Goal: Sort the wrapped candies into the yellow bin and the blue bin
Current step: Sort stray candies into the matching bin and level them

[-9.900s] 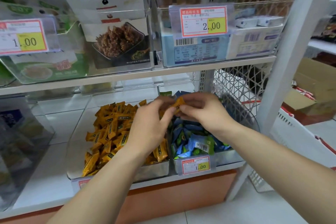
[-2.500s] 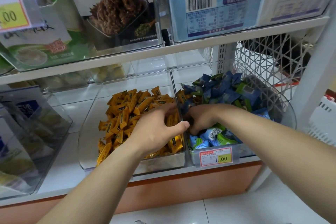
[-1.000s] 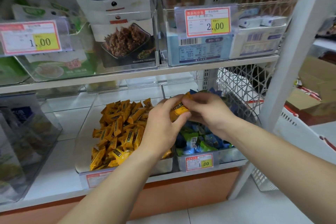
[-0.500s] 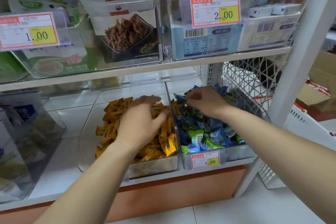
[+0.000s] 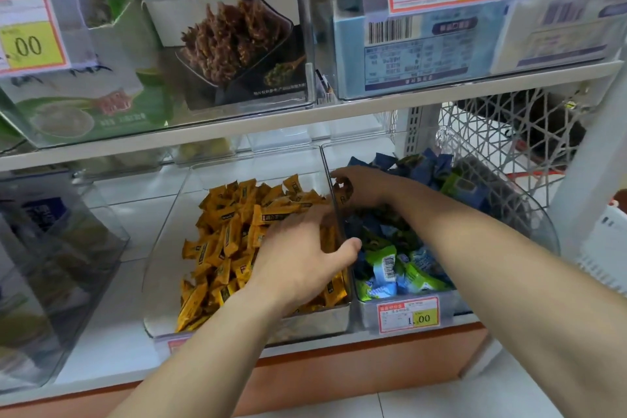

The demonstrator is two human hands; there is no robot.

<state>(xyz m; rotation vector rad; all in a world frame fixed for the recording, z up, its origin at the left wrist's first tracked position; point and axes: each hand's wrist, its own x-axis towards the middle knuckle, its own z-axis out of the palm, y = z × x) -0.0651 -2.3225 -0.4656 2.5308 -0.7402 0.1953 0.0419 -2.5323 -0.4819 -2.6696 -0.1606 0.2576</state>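
Two clear bins stand side by side on the lower shelf. The left bin (image 5: 163,281) holds a heap of yellow wrapped candies (image 5: 230,237). The right bin (image 5: 543,231) holds blue and green wrapped candies (image 5: 407,268). My left hand (image 5: 302,258) lies palm down on the yellow heap with its fingers spread and its thumb at the wall between the bins. My right hand (image 5: 363,186) is at the back left of the right bin, against that wall. Its fingers are curled on a yellow candy (image 5: 342,191).
The upper shelf (image 5: 305,118) hangs low over the bins and carries clear boxes of snack packs and price labels. A white lattice basket (image 5: 492,132) and a white upright post (image 5: 597,146) stand at the right. Another clear box (image 5: 51,264) stands at the left.
The camera has moved closer and lower. My left hand has slid right along the yellow heap to the dividing wall. My right hand has shifted left to that wall and curled on a yellow candy.
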